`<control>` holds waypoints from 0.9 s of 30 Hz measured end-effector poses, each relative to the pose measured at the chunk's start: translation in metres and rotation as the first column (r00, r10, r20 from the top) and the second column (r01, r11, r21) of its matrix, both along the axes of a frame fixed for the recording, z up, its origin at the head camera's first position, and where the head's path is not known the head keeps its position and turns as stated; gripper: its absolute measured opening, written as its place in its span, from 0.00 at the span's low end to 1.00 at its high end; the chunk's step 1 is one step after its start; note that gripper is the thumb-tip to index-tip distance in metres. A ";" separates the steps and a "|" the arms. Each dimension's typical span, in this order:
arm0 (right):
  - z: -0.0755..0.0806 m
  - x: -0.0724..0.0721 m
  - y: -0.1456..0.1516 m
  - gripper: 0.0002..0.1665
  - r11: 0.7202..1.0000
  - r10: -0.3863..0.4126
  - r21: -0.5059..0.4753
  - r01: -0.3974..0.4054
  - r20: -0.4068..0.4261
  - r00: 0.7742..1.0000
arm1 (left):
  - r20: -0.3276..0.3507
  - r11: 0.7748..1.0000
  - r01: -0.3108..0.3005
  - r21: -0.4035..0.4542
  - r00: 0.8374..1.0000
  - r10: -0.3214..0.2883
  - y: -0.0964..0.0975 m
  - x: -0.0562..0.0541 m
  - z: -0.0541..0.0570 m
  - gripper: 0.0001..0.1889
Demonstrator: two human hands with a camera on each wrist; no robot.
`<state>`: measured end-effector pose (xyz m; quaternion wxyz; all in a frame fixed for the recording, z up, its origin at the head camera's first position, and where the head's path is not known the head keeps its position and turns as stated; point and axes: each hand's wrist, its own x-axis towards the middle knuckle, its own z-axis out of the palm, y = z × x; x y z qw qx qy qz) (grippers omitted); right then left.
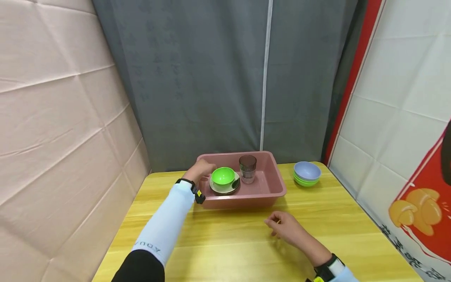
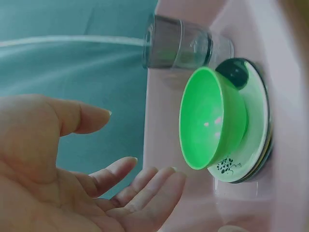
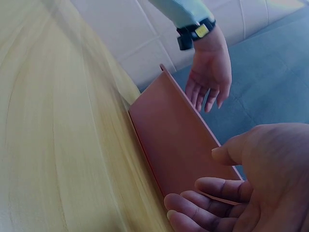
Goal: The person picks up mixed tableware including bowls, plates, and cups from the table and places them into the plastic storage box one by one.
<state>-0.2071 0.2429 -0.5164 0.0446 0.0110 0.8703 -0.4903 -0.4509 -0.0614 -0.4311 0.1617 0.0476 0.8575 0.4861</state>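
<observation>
My left hand (image 1: pixel 202 169) hovers over the left side of a pink basin (image 1: pixel 232 202), thumb and fingers apart and holding nothing in the left wrist view. Beside it, a green bowl (image 1: pixel 223 176) sits on a stack of plates (image 2: pixel 256 140) inside the basin. The top plate is white with a dark patch and a small printed pattern. To the right of the plates stands a clear glass (image 1: pixel 248 176) with a darker upper part. My right hand (image 1: pixel 284 226) is above the table in front of the basin, fingers loosely bent with nothing in them.
On the table (image 1: pixel 225 243), right of the basin, a blue bowl (image 1: pixel 307 170) is stacked on green bowls (image 1: pixel 305 182). A grey curtain (image 1: pixel 211 78) hangs behind the basin. Pale fabric walls (image 1: pixel 70 137) close in both sides.
</observation>
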 end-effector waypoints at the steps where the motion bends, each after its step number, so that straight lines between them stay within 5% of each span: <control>1: 0.000 0.000 0.000 0.16 1.000 -0.002 0.003 0.002 -0.001 1.000 | -0.019 1.000 -0.003 0.002 1.000 0.003 -0.002 0.005 0.000 0.16; 12: 0.002 -0.004 -0.002 0.17 1.000 0.001 0.014 -0.001 -0.007 1.000 | -0.211 1.000 -0.023 -0.015 0.977 0.020 -0.033 0.064 -0.007 0.16; 16: 0.003 -0.004 -0.003 0.17 1.000 0.007 0.012 -0.007 -0.012 1.000 | -0.235 0.998 -0.003 0.056 0.972 0.016 -0.038 0.089 -0.012 0.14; 27: 0.003 -0.008 -0.004 0.12 1.000 -0.020 0.005 0.020 -0.019 1.000 | -0.237 0.992 0.066 0.109 0.971 -0.038 -0.046 0.140 -0.059 0.10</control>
